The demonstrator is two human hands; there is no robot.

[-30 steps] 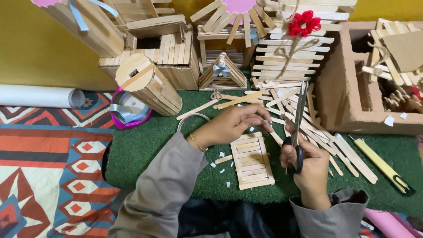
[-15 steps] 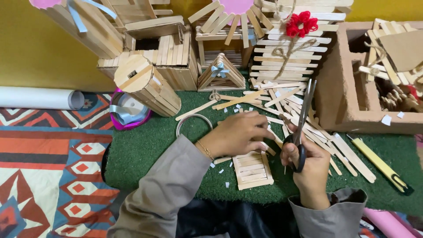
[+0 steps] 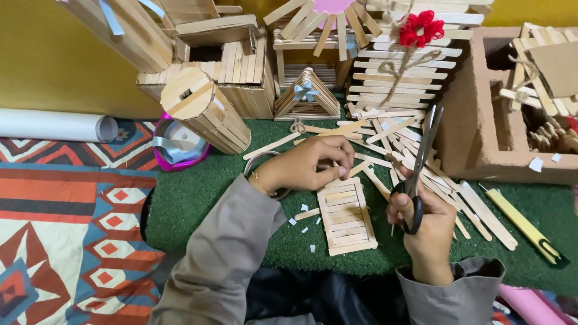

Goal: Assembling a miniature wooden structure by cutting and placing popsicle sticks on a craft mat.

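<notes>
Stick panel (image 3: 345, 217) lies below the left hand (image 3: 310, 165), fingers curled loosely; right hand (image 3: 421, 219) grips scissors (image 3: 419, 174), whose blades could scatter loose sticks (image 3: 385, 135) beside it.

The left hand (image 3: 313, 164) touches the top of a little stick panel (image 3: 346, 215) on the green mat (image 3: 198, 204), and the right hand (image 3: 424, 219) holds black scissors (image 3: 419, 165) just beside the panel.

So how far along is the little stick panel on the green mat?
Done: the stick panel lies flat with its slats joined side by side. In hand: the left hand touches the panel's top edge, and the right hand holds scissors. Left: many loose sticks lie unused beside it.
</notes>
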